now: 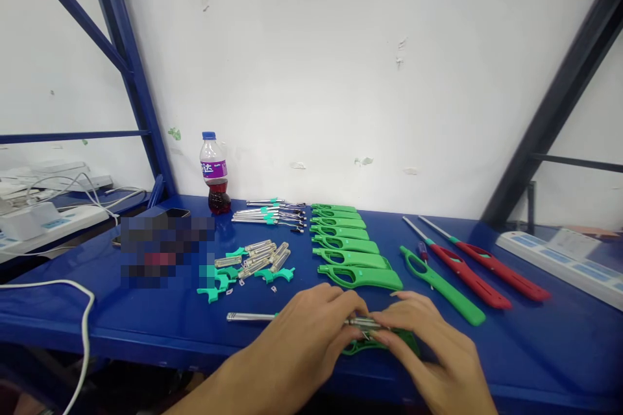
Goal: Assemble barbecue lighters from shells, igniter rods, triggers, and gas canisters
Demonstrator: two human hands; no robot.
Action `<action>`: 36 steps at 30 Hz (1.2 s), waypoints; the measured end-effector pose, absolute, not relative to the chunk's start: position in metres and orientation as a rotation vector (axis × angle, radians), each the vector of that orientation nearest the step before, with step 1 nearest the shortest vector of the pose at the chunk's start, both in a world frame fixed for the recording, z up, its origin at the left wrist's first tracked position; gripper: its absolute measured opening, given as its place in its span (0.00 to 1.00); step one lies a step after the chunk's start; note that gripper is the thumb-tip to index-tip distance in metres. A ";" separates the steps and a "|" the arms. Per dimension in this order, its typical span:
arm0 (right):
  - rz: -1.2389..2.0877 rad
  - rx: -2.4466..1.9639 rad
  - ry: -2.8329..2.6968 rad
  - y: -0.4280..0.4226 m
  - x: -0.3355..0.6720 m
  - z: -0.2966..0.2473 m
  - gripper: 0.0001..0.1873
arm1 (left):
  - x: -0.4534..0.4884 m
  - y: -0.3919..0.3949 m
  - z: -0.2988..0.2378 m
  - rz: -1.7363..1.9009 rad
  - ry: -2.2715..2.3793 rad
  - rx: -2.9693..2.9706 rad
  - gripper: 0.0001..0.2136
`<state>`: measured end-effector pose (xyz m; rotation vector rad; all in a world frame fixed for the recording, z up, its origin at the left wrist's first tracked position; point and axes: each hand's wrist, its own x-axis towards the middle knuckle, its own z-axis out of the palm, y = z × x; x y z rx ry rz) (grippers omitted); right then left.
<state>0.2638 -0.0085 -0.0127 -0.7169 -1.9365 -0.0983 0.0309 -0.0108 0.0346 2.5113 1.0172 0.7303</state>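
Observation:
At the table's front edge lies a green lighter shell half (407, 340), with a metal lighter tube (250, 317) reaching out from it to the left. My left hand (316, 331) pinches one end of a small clear fuel tank (363, 322) over the shell. On the tank's other end press the thumb and fingertips of my right hand (433, 337). My fingers hide most of the shell's inside. Just behind my hands is a column of green shell halves (360, 277). To the left lie a pile of clear fuel tanks (257, 259) and several teal triggers (275, 274).
Metal tubes with wires (267, 213) lie near the wall by a drink bottle (214, 172). At right are a loose green shell piece (448, 292), two red lighters (464, 269), a screwdriver (422, 249) and a power strip (559, 266). A white cable (86, 324) hangs over the left edge.

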 end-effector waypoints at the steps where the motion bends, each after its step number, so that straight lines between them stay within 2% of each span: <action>1: -0.084 -0.704 -1.929 -0.008 0.264 -0.014 0.02 | 0.026 -0.008 0.035 0.753 1.031 2.506 0.10; 3: -0.086 -0.705 -1.894 -0.009 0.263 -0.014 0.03 | 0.010 0.000 0.040 0.768 1.118 2.547 0.15; 5: -0.096 -0.740 -1.841 -0.010 0.262 -0.013 0.03 | -0.014 0.010 0.048 0.631 1.283 2.587 0.09; 11: -0.090 -0.823 -1.778 -0.013 0.258 -0.008 0.05 | -0.073 0.028 0.059 0.412 1.559 2.500 0.09; 36: -0.066 -0.870 -1.792 -0.014 0.259 -0.007 0.06 | -0.046 0.037 0.033 0.309 1.555 2.719 0.09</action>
